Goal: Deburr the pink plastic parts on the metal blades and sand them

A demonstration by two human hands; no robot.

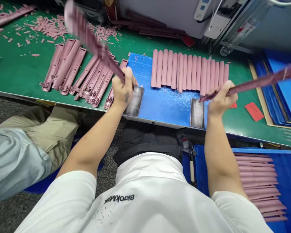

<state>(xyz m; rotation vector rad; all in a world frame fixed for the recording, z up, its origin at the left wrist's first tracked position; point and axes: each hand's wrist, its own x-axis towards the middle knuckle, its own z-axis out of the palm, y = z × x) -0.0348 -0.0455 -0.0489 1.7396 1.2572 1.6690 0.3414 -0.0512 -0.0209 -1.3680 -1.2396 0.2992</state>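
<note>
My left hand (123,84) is closed on the lower end of a long pink strip (94,43), which rises up and to the left, blurred. In my right hand (223,97) is another long pink strip (264,81), slanting up to the right edge. Beneath the hands lies a blue board (169,105) with a dark sanding pad (135,101) at its left and another dark pad (197,113) at its right. A row of pink tubes (179,71) stands side by side along the board's back.
Pink shell pieces (94,81) and small scraps (50,27) lie on the green table (12,74) at the left. Stacked blue boards (286,97) and a red card (254,111) are at the right. A blue bin (289,155) holds pink pieces below. A person (16,158) sits at the left.
</note>
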